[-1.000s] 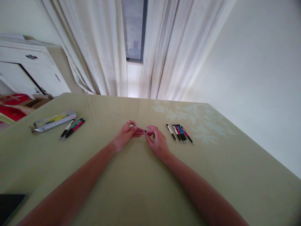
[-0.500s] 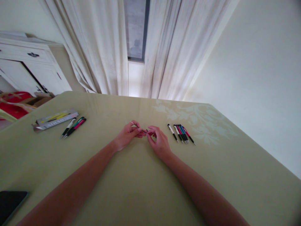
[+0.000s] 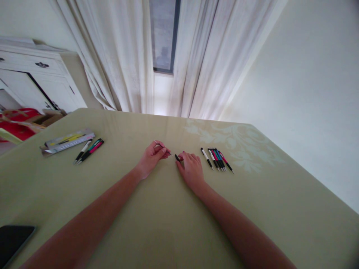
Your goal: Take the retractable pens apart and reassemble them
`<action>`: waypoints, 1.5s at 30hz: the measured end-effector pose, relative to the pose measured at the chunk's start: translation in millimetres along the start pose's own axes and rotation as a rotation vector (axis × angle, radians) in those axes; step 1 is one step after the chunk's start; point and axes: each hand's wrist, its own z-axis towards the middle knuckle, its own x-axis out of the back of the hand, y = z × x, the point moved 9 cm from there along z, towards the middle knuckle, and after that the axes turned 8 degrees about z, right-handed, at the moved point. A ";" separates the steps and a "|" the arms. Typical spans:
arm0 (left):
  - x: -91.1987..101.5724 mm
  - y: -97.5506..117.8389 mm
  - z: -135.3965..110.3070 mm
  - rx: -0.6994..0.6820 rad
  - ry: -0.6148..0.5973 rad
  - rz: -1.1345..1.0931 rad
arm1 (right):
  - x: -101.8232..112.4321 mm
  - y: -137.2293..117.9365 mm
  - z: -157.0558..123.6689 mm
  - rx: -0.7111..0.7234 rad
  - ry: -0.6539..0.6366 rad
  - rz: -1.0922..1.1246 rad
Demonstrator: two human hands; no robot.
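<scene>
My left hand [image 3: 151,157] rests on the green tablecloth [image 3: 168,209] with its fingers pinched on a thin pen refill [image 3: 163,148]. A short gap to the right, my right hand [image 3: 191,169] is curled over a pen barrel [image 3: 177,158]; only its black tip shows past the fingers. Just right of that hand lies a row of several pens [image 3: 217,159] in black, white, pink and teal.
At the left lie three pens [image 3: 89,150] beside a flat grey and yellow box [image 3: 68,141]. A dark phone [image 3: 12,244] sits at the near left edge. White curtains, a white cabinet and a red bag stand behind the table.
My hands met at the pen a second ago. They have pulled apart now, the left keeping the thin refill and the right keeping the barrel, lowered toward the cloth.
</scene>
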 end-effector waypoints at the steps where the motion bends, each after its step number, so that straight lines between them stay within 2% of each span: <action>1: 1.1 -0.8 0.4 0.007 0.008 -0.010 | 0.1 -0.9 0.1 0.010 0.003 0.022; 8: 8.3 -0.5 1.2 0.033 0.074 -0.073 | 14.8 -13.0 -1.9 0.165 0.135 0.270; 14: 2.5 0.3 1.1 0.035 0.010 -0.051 | 17.3 -14.7 -2.3 0.178 0.146 0.291; 21: -7.0 0.3 -0.6 0.003 -0.093 0.151 | 19.3 -17.2 -4.0 0.213 0.156 0.337; 24: -12.6 1.4 -3.0 0.027 -0.146 0.168 | 20.2 -13.7 -3.7 0.183 0.162 0.365; 29: -2.4 3.0 -1.6 0.034 -0.025 0.170 | 22.9 16.0 -1.4 -0.018 0.278 0.212; 34: -0.7 4.0 -0.3 -0.012 0.005 0.159 | 3.3 37.1 1.3 -0.065 0.178 0.231; 38: -6.8 7.0 -2.2 -0.025 -0.022 0.174 | 1.4 34.3 3.4 -0.047 0.141 0.327; 45: -15.6 10.6 -5.9 -0.108 -0.066 0.447 | 25.5 9.5 4.6 0.039 0.226 0.507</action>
